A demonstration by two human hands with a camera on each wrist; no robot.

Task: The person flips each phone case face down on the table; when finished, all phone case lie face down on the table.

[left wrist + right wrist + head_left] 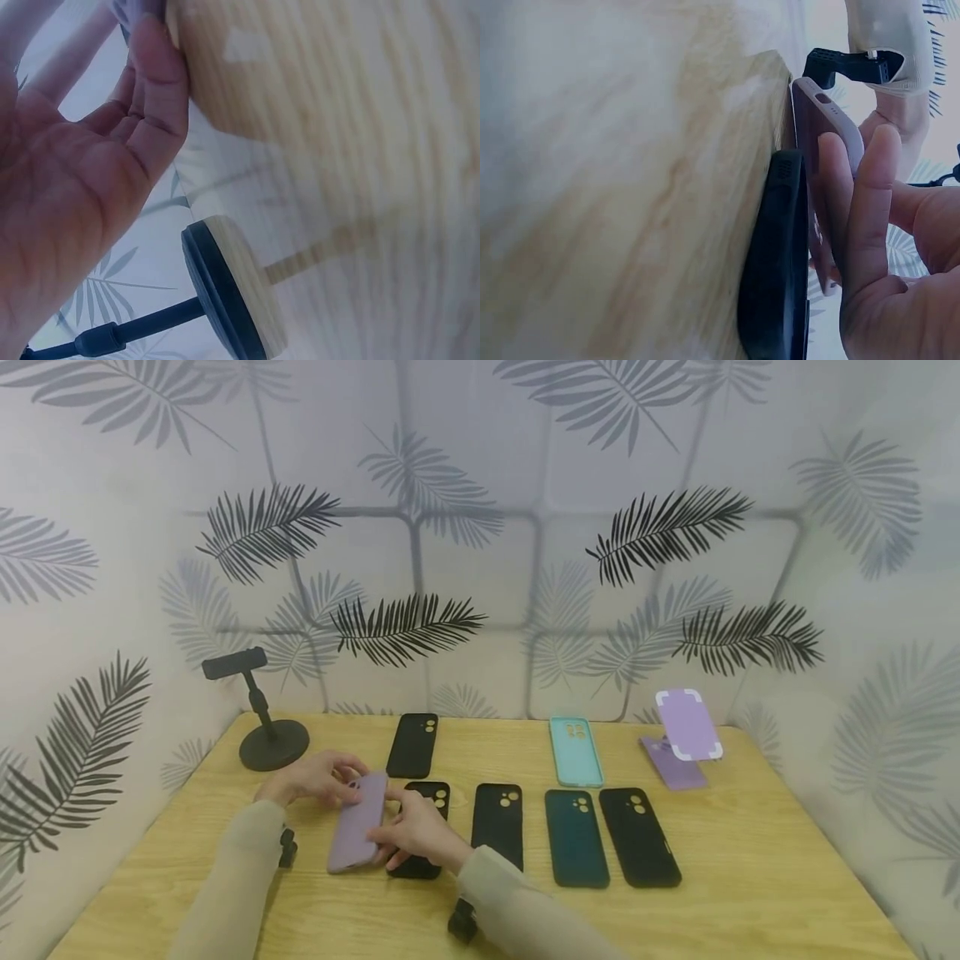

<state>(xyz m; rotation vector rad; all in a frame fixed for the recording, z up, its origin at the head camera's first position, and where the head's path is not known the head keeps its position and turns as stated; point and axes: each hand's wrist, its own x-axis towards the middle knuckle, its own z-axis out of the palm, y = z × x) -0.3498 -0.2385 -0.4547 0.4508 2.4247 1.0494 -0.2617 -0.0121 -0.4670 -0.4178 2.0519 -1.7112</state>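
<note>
A light purple phone case (358, 831) is held at a tilt just over the left-centre of the table, by both hands. My left hand (318, 778) pinches its upper left corner near the camera cutout; in the left wrist view only a bit of the purple case (139, 9) shows at the thumb tip. My right hand (422, 831) grips the right edge, thumb on the case's face and other fingers lower along the side. Beneath the right hand lies a black phone case (426, 867), partly covered. The right wrist view shows this black case (772, 262) beside the raised purple one.
Another black case (412, 746) lies behind. Rightward come a black case (497, 822), a dark teal case (576, 843) and a black case (641, 843), with a light turquoise case (576, 760) behind. A black stand (273, 745) and a purple stand (686, 727) occupy the back corners.
</note>
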